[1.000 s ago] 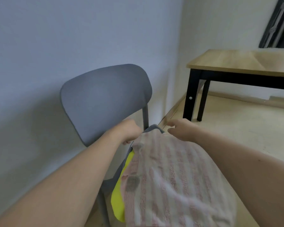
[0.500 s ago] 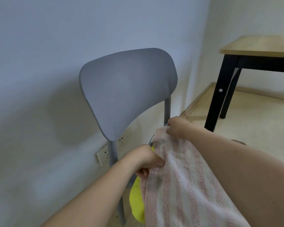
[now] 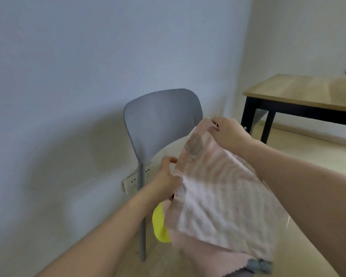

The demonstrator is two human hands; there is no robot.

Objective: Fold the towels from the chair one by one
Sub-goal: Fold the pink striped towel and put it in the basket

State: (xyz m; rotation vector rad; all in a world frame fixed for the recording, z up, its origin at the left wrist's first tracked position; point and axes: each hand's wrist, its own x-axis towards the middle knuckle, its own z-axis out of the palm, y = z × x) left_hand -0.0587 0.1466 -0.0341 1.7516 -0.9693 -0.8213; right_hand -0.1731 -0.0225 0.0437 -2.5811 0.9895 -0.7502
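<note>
So the striped pink towel (image 3: 218,188) is now lifted off the chair (image 3: 162,120), left hand (image 3: 166,180) and right hand (image 3: 228,132) each pinching a corner, ready for folding.

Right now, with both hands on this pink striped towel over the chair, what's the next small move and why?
Probably lift it a little higher and draw the hands apart. The left hand and right hand each pinch the banded edge of the pink-and-white striped terry towel, but its lower part lies on the plain pink cloth and yellow cloth piled on the grey plastic chair.
</note>
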